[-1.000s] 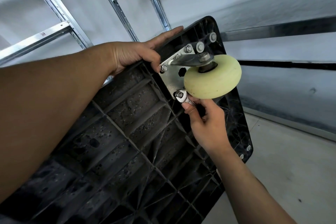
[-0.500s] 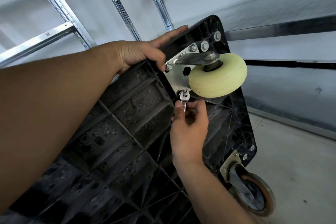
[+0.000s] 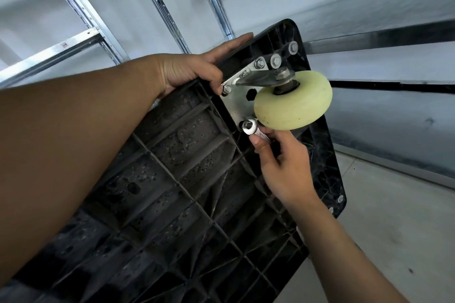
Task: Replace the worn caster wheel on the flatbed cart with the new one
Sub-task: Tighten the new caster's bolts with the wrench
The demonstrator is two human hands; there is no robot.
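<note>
Cart [image 3: 172,179] stands tipped up, black ribbed underside toward you; the pale yellow wheel [image 3: 293,103] is on its metal plate [image 3: 237,106] at the upper corner of that underside. Left of the wheel, your left hand [image 3: 189,71] grips the cart's edge, thumb curled down beside the plate's corner bolt [image 3: 227,88], a finger laid straight along the rim. Just under the wheel, well apart from the other hand, your right hand [image 3: 283,167] pinches a small wrench [image 3: 256,132], its ring end set at the plate's lower corner.
</note>
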